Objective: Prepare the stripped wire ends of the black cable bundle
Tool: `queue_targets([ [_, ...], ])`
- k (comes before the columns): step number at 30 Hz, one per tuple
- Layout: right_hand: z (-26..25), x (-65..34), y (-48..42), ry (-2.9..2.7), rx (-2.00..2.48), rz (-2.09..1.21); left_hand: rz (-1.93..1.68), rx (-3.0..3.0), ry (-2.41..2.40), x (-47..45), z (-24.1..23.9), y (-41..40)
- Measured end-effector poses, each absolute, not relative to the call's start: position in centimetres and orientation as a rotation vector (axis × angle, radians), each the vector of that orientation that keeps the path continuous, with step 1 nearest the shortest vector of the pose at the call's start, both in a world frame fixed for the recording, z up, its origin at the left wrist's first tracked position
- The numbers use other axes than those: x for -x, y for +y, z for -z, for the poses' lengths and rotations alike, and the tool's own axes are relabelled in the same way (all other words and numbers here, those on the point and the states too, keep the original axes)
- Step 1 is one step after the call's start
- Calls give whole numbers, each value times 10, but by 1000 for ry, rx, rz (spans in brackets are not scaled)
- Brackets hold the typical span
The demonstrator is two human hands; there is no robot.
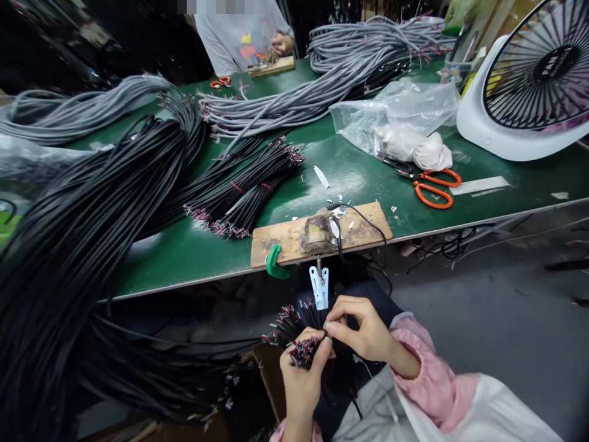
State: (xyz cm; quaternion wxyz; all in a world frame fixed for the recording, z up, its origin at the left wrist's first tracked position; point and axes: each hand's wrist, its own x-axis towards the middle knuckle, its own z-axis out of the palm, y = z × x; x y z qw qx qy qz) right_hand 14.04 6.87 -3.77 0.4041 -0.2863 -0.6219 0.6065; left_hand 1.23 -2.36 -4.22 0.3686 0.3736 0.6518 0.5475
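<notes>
My left hand (300,383) is closed around a bundle of black cables (302,352), whose ends show red and white wire tips. My right hand (363,331) pinches with thumb and fingertips at the side of that bundle, close to my left thumb; what lies in the pinch is too small to make out. Just above the hands a light blue clothes peg (319,287) hangs from a metal rod at the table edge. More black cable ends (286,322) fan out behind my left hand.
A wooden board (276,236) with a green clamp (276,263) sits at the table's edge. Orange-handled scissors (432,187), a white fan (488,123), grey cable bundles (276,110) and black cables (101,184) lie around. Across the table, another person (225,37) works.
</notes>
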Motion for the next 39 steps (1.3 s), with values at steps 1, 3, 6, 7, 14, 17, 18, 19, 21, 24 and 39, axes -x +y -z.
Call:
queue_targets([
  [1, 38, -141, 69, -1582, 723, -1536, -1397, -962, 1665, -11, 43, -24],
  [3, 38, -141, 70, -1597, 719, -1541, -1376, -976, 1652, -9, 43, -25],
  [6, 39, -140, 69, -1596, 708, -1526, -1330, -1004, 1641, -6, 42, -24],
  [7, 39, -140, 69, -1593, 708, -1517, -1322, -1013, 1642, -6, 42, -24],
  [14, 41, -140, 69, -1615, 678, -1551, -1328, -1078, 1658, -1, 45, -23],
  [17, 42, -140, 70, -1626, 648, -1582, -1336, -1073, 1683, -1, 46, -23],
  [18, 42, -140, 70, -1630, 652, -1589, -1329, -1074, 1692, -1, 45, -23],
  [19, 43, -140, 70, -1634, 659, -1592, -1323, -1077, 1700, -1, 44, -22],
  [21, 44, -140, 71, -1647, 681, -1592, -1311, -1088, 1711, -2, 42, -20],
  [24, 45, -141, 71, -1658, 690, -1567, -1294, -1093, 1724, -4, 38, -17],
  [39, 50, -143, 73, -1444, 689, -1821, -1309, -884, 1624, -1, 44, -27],
])
